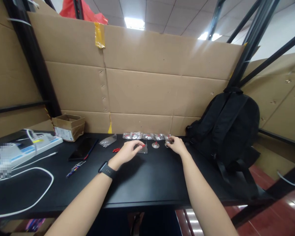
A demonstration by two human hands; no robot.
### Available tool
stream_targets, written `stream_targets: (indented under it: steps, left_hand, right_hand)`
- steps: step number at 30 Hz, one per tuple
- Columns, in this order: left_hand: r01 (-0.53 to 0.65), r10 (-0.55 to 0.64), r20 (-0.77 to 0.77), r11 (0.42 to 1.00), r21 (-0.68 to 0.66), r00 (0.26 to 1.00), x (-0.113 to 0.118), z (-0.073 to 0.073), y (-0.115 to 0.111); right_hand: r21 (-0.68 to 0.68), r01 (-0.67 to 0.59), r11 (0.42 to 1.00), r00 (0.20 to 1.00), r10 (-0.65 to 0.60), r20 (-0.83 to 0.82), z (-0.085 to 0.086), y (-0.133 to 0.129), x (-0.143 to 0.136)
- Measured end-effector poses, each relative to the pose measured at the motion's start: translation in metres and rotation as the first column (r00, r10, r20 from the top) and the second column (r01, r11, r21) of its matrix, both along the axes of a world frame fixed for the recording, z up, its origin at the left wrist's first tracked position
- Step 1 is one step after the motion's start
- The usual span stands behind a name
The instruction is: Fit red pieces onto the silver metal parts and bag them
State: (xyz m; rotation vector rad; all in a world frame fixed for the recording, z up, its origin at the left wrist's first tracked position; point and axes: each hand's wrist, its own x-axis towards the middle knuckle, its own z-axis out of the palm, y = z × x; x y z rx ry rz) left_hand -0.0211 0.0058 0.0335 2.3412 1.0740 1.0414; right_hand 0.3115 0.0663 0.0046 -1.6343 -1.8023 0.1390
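Observation:
My left hand [129,152], with a dark watch on the wrist, pinches a small red plastic piece [143,145] over the table. A small clear plastic bag [145,150] lies just beneath those fingertips. To the right, my right hand [177,146] has its fingers closed on a clear suction cup [167,143], partly covered by the fingers. Between the hands, another clear suction cup [155,145] with a red top sits on the table. Behind them runs a row of bagged suction cups [147,136] with red parts. Loose red pieces [116,150] lie left of my left hand.
The black table [147,183] backs onto a cardboard wall [142,91]. At left are a power strip [49,142], white cable [51,183], small cardboard box [70,126], phone [83,149], keys [75,168] and a clear bag [108,140]. A black backpack [226,131] stands at right.

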Motion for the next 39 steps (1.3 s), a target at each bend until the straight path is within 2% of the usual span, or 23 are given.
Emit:
stream_targets:
  steps: [2, 4, 7, 9, 11, 16, 22, 27, 33, 35, 39]
  left_hand:
    - [-0.013, 0.012, 0.028, 1.000, 0.024, 1.000, 0.003, -0.005, 0.002]
    - [-0.025, 0.023, 0.050, 0.999, 0.044, 0.998, 0.003, -0.007, 0.003]
    - [-0.043, 0.038, 0.126, 0.998, 0.039, 0.991, 0.003, -0.005, 0.005]
    - [-0.047, 0.046, 0.197, 0.999, 0.001, 0.979, 0.003, -0.005, 0.007]
    - [-0.025, 0.037, 0.266, 0.998, -0.049, 0.963, 0.005, -0.006, 0.010]
    - [0.105, -0.048, 0.381, 0.986, -0.131, 0.923, 0.009, -0.009, 0.013]
    - [0.164, -0.038, 0.486, 0.962, -0.218, 0.873, 0.012, -0.009, 0.009]
    - [0.103, 0.006, 0.464, 0.972, -0.210, 0.886, 0.011, -0.008, 0.010]
    - [0.074, -0.027, 0.382, 0.991, -0.108, 0.924, 0.010, -0.006, 0.009]
    - [0.024, -0.002, 0.321, 0.998, -0.063, 0.947, 0.009, -0.006, 0.006]
    - [-0.132, 0.123, 0.189, 0.991, 0.037, 0.974, 0.011, -0.006, 0.000]
  right_hand:
    - [0.062, -0.081, 0.995, 0.990, 0.087, -0.108, 0.009, -0.008, -0.016]
    - [0.117, -0.206, 0.971, 0.941, 0.230, -0.249, 0.018, -0.019, -0.040]
    - [0.167, -0.400, 0.901, 0.764, 0.429, -0.482, 0.029, -0.036, -0.079]
    - [0.223, -0.489, 0.843, 0.673, 0.527, -0.519, 0.032, -0.046, -0.101]
    - [0.281, -0.519, 0.807, 0.648, 0.587, -0.486, 0.033, -0.054, -0.117]
    - [0.340, -0.508, 0.791, 0.699, 0.610, -0.373, 0.031, -0.062, -0.131]
    - [0.338, -0.542, 0.770, 0.668, 0.638, -0.383, 0.031, -0.064, -0.132]
    - [0.334, -0.553, 0.763, 0.652, 0.646, -0.396, 0.030, -0.064, -0.133]
    - [0.330, -0.553, 0.765, 0.657, 0.644, -0.392, 0.030, -0.064, -0.132]
    - [0.328, -0.555, 0.764, 0.656, 0.645, -0.393, 0.030, -0.065, -0.132]
    - [0.320, -0.571, 0.756, 0.637, 0.653, -0.409, 0.028, -0.064, -0.131]
